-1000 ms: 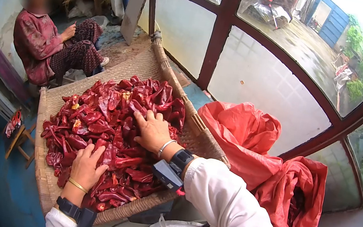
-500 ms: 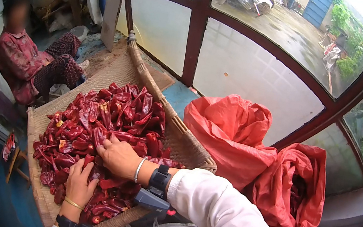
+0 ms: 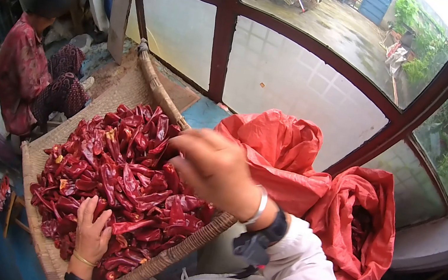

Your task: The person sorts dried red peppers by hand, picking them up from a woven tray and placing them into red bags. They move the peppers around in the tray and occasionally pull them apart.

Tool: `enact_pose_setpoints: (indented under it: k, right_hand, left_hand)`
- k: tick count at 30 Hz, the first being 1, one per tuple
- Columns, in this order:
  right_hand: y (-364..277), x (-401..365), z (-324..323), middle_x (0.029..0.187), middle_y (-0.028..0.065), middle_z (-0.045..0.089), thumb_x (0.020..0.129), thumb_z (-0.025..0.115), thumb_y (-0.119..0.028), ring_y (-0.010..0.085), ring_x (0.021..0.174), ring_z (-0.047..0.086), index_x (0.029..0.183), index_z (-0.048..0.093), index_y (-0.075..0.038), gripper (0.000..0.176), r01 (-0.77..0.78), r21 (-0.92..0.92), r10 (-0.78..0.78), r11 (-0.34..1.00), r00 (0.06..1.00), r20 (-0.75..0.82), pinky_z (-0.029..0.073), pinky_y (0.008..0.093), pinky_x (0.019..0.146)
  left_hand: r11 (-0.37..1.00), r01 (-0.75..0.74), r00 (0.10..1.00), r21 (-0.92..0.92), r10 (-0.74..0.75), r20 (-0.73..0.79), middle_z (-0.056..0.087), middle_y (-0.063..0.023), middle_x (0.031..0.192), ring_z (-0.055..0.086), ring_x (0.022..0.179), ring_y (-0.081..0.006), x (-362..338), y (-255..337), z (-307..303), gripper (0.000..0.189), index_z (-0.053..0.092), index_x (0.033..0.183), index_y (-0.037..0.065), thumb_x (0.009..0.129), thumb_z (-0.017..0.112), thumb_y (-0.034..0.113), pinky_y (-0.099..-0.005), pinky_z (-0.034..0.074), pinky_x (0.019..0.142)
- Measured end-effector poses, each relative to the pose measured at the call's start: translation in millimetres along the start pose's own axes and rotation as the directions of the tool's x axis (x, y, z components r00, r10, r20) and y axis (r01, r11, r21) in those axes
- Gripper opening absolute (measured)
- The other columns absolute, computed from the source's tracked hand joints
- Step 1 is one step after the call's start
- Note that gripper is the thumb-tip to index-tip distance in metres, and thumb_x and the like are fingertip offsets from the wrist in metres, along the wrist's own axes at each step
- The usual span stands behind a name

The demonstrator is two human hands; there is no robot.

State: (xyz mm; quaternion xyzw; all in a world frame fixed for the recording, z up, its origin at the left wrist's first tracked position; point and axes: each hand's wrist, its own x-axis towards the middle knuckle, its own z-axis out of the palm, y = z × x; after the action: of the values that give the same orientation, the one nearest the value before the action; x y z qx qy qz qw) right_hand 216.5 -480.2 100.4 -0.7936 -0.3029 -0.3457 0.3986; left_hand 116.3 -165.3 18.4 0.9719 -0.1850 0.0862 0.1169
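Dried red chili peppers (image 3: 126, 183) lie heaped in a wide woven basket (image 3: 47, 142), wrinkled and glossy, some with orange patches. My left hand (image 3: 90, 239) rests on the near left part of the heap, fingers stretched and thumb apart, touching peppers without gripping one that I can see. Raised above the basket's right rim, my right hand (image 3: 219, 169) is smeared by motion. Its fingers look bent, and whether anything sits in them cannot be made out.
Two red woven sacks stand right of the basket: a larger one (image 3: 271, 142) and one with a rolled-open mouth (image 3: 359, 224) showing dark red contents. A person (image 3: 29, 70) sits beyond the basket at left. A framed glass partition (image 3: 308, 71) runs behind.
My right hand has lifted off the peppers and moved right, over the rim. My left hand stays on the heap. The seated person has turned their head away, and the view has shifted slightly.
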Motion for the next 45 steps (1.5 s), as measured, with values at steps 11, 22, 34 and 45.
enact_pose_setpoints:
  k: [11, 22, 34, 45]
  right_hand:
    - [163.1, -222.2, -120.7, 0.098, 0.0137, 0.062, 0.071, 0.07, -0.036, 0.0306, 0.094, 0.059, 0.114, 0.054, -0.01, 0.053, -0.552, -0.794, 0.794, 0.255, 0.588, -0.154, 0.047, 0.0389, 0.079]
    - [187.1, -241.4, 26.8, 0.098, 0.0218, 0.063, 0.076, 0.052, -0.013, 0.0351, 0.094, 0.061, 0.11, 0.062, -0.012, 0.036, -0.878, -0.054, 0.859, 0.475, 0.449, 0.246, 0.047, 0.0397, 0.081]
    - [190.6, -259.4, 38.9, 0.094, 0.0216, 0.064, 0.079, 0.054, -0.02, 0.0385, 0.09, 0.06, 0.098, 0.066, -0.008, 0.025, -0.955, 0.141, 0.935, 0.261, 0.287, 0.209, 0.047, 0.0438, 0.077]
    - [211.4, -286.0, 21.5, 0.124, 0.0208, 0.042, 0.062, 0.077, -0.02, 0.0419, 0.109, 0.047, 0.128, 0.041, -0.011, 0.076, -0.567, -0.688, 0.822, 0.454, 0.564, 0.077, 0.043, 0.0475, 0.09]
  left_hand:
    - [0.992, 0.098, 0.988, -0.08, -0.106, -0.11, 0.052, -0.0201, 0.119, 0.056, 0.097, -0.0335, -5.5, -17.8, 11.0, 0.039, 0.059, 0.103, -0.001, 0.065, 0.067, -0.004, -0.0401, 0.045, 0.087]
    - [0.947, 0.218, 0.954, -0.235, -0.257, -0.152, 0.061, -0.0179, 0.096, 0.06, 0.088, -0.033, -2.9, -14.7, 9.4, 0.033, 0.058, 0.105, -0.003, 0.072, 0.058, -0.007, -0.0373, 0.047, 0.08]
    - [0.93, 0.251, 0.939, -0.27, -0.301, -0.165, 0.062, -0.0158, 0.096, 0.061, 0.087, -0.0276, -3.3, -22.7, 15.5, 0.032, 0.059, 0.106, -0.004, 0.074, 0.057, -0.007, -0.0337, 0.048, 0.078]
    - [0.89, 0.348, 0.906, -0.294, -0.401, -0.14, 0.062, -0.0138, 0.092, 0.06, 0.08, -0.025, -5.0, -21.0, 18.3, 0.034, 0.059, 0.105, -0.004, 0.07, 0.06, -0.008, -0.0319, 0.047, 0.073]
